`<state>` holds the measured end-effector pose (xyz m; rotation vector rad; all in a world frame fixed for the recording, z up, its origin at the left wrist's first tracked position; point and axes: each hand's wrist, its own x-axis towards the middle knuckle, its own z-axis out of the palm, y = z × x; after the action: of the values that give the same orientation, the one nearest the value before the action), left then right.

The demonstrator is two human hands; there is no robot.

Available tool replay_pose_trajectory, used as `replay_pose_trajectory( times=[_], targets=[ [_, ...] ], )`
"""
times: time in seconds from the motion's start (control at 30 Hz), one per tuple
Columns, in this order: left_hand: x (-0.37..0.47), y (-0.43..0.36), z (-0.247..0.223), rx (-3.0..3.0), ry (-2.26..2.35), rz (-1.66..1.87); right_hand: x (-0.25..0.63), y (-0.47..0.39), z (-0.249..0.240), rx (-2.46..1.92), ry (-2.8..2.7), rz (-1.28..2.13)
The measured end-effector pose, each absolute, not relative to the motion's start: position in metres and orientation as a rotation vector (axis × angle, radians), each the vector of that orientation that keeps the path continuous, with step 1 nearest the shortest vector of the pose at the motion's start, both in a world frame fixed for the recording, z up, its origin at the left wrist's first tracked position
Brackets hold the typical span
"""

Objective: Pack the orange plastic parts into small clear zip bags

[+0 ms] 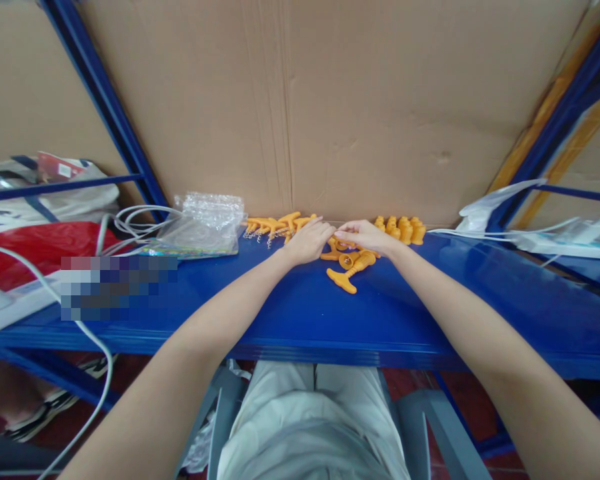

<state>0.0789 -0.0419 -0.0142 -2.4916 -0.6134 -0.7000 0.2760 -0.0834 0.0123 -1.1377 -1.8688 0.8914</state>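
My left hand (310, 241) is closed, its fingers bent together beside a row of orange corkscrew handles (289, 220) with metal spirals. Close to its fingertips, my right hand (364, 233) is closed with thumb and fingers drawn together; whatever lies between the fingers of either hand is hidden. Beneath the hands is a small pile of orange corkscrew parts, among them a cup-shaped sleeve (347, 260). In front of that lies an orange corkscrew (349, 275) with its T-handle toward me. Several orange sleeves (405, 231) stand upright to the right of my right hand.
The blue table (290, 313) meets a cardboard wall (330, 113) at the back. Clear plastic bags (200, 223), white cables (140, 220) and a red bag (45, 247) lie on the left. Blue posts (105, 100) frame both sides. A white power strip (570, 248) is at right.
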Motion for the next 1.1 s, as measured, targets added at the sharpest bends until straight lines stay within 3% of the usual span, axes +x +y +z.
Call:
replay_pose_trajectory(
  times=[0.67, 0.83, 1.1],
  targets=[
    [0.08, -0.046, -0.014, -2.516, -0.578, -0.54, 0.283, -0.082, 0.014, -1.206, -2.174, 0.578],
    [0.081, -0.044, -0.016, -2.512, -0.596, -0.519, 0.278, -0.081, 0.014, -1.309, -2.321, 0.194],
    [0.083, -0.04, -0.016, -2.535, -0.799, -0.733, 0.263, -0.097, 0.017, -1.33, -2.444, -0.721]
  ],
)
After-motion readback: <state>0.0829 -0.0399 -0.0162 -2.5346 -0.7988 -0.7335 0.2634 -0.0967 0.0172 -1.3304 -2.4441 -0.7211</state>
